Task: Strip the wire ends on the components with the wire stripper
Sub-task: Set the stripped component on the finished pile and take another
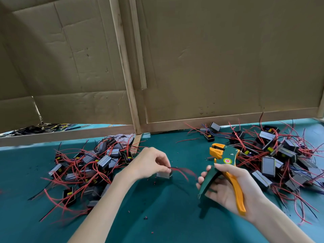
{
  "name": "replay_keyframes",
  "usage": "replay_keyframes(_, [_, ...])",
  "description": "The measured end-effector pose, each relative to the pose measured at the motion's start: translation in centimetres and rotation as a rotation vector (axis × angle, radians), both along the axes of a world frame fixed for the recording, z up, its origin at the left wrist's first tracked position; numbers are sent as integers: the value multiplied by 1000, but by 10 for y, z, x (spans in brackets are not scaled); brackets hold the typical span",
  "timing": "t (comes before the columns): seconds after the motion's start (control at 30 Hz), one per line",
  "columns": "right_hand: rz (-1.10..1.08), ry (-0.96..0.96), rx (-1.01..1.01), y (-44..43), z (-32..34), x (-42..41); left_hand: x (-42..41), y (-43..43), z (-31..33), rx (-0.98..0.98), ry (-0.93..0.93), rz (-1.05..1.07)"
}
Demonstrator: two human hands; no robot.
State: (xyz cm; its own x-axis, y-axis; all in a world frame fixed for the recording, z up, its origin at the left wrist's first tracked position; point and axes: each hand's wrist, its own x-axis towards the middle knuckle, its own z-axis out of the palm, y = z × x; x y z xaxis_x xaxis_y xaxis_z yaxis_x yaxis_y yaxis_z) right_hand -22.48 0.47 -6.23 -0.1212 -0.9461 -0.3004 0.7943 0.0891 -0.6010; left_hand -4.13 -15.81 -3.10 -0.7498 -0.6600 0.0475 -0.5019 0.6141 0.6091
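My left hand (150, 163) pinches the red wires (182, 171) of a small grey boxed component (164, 174) held just above the green table. The wires stream to the right, blurred. My right hand (228, 186) grips the green and orange wire stripper (222, 165) by its handles, which are spread apart. Its orange jaws (216, 150) point up and away, a short way right of the wire ends and not touching them.
One heap of components with red wires (87, 165) lies at the left, another heap (280, 158) at the right. Small bits of red insulation (145, 217) dot the green table (166, 216). A cardboard wall on a wooden frame (133, 95) closes the back.
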Motion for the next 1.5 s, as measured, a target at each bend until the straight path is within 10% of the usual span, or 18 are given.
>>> replay_keyframes(0.6, [186,259,-242,12,11,10,-24,36,6,347,470,-156])
replay_keyframes(1.1, [75,-17,-121,0,1,0,-36,54,3,830,983,-46])
replay_keyframes(1.5, [252,354,-249,8,9,3,-12,45,44,236,700,18])
